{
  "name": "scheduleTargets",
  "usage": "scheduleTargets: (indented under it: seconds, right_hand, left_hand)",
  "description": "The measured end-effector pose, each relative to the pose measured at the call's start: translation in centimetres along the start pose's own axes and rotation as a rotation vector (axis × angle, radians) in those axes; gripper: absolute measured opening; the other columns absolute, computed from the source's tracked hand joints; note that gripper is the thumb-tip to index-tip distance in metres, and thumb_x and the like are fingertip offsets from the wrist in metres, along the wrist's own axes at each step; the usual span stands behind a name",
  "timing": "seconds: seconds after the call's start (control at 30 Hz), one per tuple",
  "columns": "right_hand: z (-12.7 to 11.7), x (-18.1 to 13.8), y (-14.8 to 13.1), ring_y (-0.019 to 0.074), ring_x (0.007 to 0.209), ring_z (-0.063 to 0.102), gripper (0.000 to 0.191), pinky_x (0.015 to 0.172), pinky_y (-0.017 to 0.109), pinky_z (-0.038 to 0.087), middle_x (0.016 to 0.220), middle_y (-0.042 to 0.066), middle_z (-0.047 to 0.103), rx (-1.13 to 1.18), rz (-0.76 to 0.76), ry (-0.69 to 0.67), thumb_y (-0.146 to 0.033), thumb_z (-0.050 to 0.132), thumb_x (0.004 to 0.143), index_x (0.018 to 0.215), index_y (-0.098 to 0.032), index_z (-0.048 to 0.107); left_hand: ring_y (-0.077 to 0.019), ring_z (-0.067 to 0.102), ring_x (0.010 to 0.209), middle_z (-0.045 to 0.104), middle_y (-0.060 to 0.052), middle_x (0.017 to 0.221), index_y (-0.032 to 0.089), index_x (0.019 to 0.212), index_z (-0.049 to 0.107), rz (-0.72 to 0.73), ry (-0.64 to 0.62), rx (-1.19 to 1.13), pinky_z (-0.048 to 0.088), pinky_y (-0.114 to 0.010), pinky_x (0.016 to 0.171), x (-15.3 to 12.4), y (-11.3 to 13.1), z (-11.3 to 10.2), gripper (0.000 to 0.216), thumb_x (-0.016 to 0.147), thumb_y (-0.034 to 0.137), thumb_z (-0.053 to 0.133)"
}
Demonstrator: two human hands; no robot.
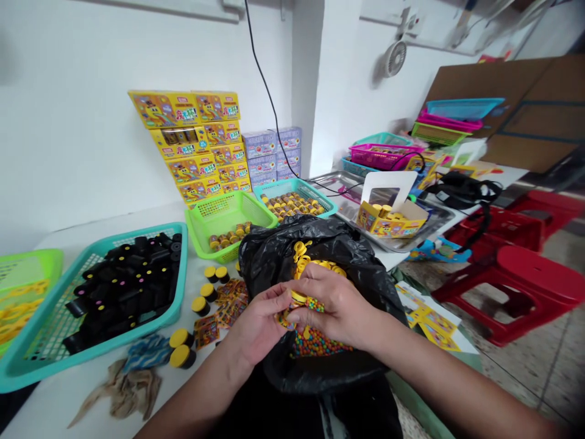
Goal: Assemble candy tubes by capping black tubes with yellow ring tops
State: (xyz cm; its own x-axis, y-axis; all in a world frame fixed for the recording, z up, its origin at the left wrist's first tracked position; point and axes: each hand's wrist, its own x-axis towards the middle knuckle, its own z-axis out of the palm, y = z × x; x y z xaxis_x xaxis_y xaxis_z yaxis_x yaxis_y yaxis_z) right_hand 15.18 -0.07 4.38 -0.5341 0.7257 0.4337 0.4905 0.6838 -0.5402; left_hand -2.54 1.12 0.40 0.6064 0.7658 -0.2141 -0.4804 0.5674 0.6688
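My left hand (262,326) and my right hand (336,305) meet over a bag lined with black plastic (365,268). Between their closed fingers is a small yellow-rimmed cup (299,297), mostly hidden by the fingers. My right thumb and fingers close on it from the right, my left fingers from the left. Just below lie many small coloured candy balls (320,346) in the bag. Yellow plastic pieces with rings (301,250) are heaped in the bag behind my hands. Left of the bag, printed labels (231,305) lie spread beside several black cups with yellow lids (201,305).
A teal basket (183,268) of black cups stands at the left. Green (269,222) and blue (331,204) baskets hold small filled cups. Stacked yellow boxes (192,171) line the wall. A metal tray (439,225) bears an opened box. Red stools (539,274) stand at right.
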Motion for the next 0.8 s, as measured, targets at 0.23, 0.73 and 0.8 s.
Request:
scheduleTargets:
  seconds: [0.23, 0.73, 0.8]
  right_hand:
    - [0.9, -1.0, 0.3, 0.0174, 0.074, 0.054, 0.021, 0.064, 0.029, 0.043, 0.080, 0.002, 0.054, 0.006, 0.034, 0.301, -0.028, 0.074, 0.084, 0.099, -0.017, 0.065]
    - [2.5, -1.9, 0.3, 0.0231, 0.084, 0.060, 0.034, 0.071, 0.037, 0.053, 0.094, 0.010, 0.063, -0.293, -0.038, 0.355, -0.025, 0.064, 0.090, 0.122, -0.016, 0.056]
    - [2.6, -2.1, 0.1, 0.0225, 0.084, 0.061, 0.034, 0.072, 0.036, 0.054, 0.094, 0.009, 0.064, -0.214, 0.019, 0.391, -0.024, 0.065, 0.090, 0.121, -0.017, 0.056]
  left_hand:
    - [-0.0141, 0.060, 0.066, 0.066, -0.005, 0.079, 0.014, 0.090, 0.072, -0.010, -0.021, -0.076, 0.051, -0.028, 0.062, 0.4, 0.2, 0.5, 0.026, 0.080, 0.038, 0.076]
    - [-0.0107, 0.061, 0.064, 0.066, -0.002, 0.075, 0.012, 0.083, 0.069, 0.023, 0.087, -0.199, 0.048, -0.021, 0.059, 1.4, 0.0, 1.3, 0.012, 0.079, 0.021, 0.076]
    - [-0.0101, 0.060, 0.063, 0.067, -0.002, 0.076, 0.011, 0.080, 0.070, 0.026, 0.107, -0.222, 0.048, -0.020, 0.058, 1.4, 0.2, 1.5, 0.009, 0.076, 0.016, 0.077]
